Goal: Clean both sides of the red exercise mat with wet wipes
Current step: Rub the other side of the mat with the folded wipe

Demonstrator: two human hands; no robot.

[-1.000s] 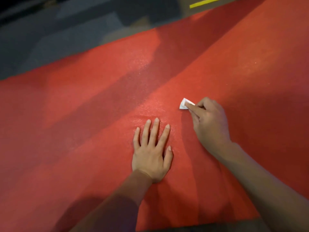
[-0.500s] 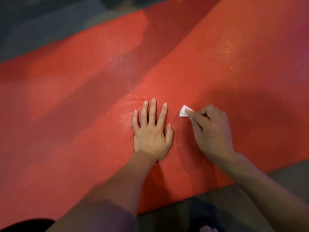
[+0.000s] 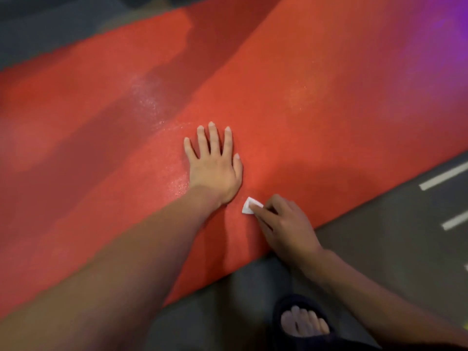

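The red exercise mat (image 3: 291, 102) lay flat across the dark floor (image 3: 395, 249), filling most of the view, its near edge running diagonally; a faint damp sheen showed beside the left hand (image 3: 215, 165), which rested palm down on the mat with fingers straight and slightly spread, forearm reaching in from the lower left. Just beside that wrist, the right hand (image 3: 286, 224) pinched a small folded wet wipe (image 3: 249, 205) under fingertips and thumb, pressing it to the mat close to the near edge. The wiping would likely go best in overlapping strokes with even pressure, the left palm bracing the mat against creeping; a wipe folded so small covers little, so refolding to a fresh face would help. A sandalled foot (image 3: 304, 325) stood on the floor below.
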